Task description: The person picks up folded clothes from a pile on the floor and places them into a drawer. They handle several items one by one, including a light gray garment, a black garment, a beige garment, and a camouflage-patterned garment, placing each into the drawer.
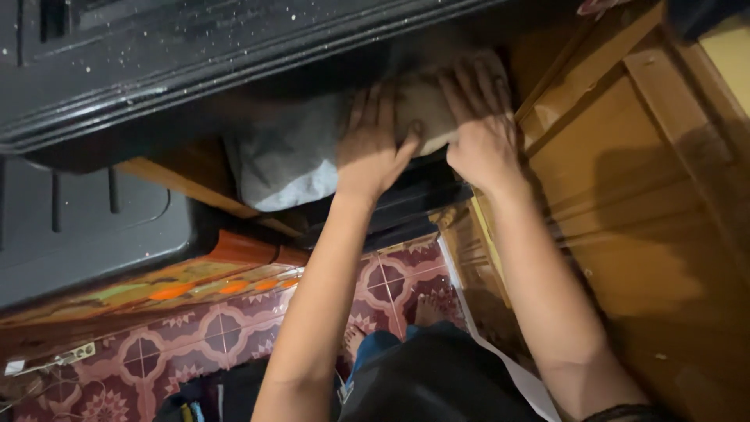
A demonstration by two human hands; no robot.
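The biggest thing before me is the dark cabinet top (195,62), a black slab with small white specks, lying across the upper part of the view. To the right of it stands a wooden cupboard (625,203) in a yellow-brown colour, with panelled sides. Below the dark cabinet top is the floor (234,336), covered with maroon tiles that have a flower pattern, and my bare feet stand on them. Left of the floor, under the cabinet top, there is a grey moulded panel (86,227), and along its lower edge an orange strip (242,248).

Just under the dark cabinet top, in the shadowed gap, lies a grey cloth bundle (285,160). Touching it on its right side is a beige folded cloth (426,109), which is the thing I handle. It sits in the gap between the cabinet top and the wooden cupboard.

My left hand (375,148) lies flat on the beige folded cloth, fingers spread and pressing, the thumb pointing toward my other hand; it does not close around anything. My right hand (480,129) is just beside it, also open, fingers stretched over the top of the same cloth, palm down on it.
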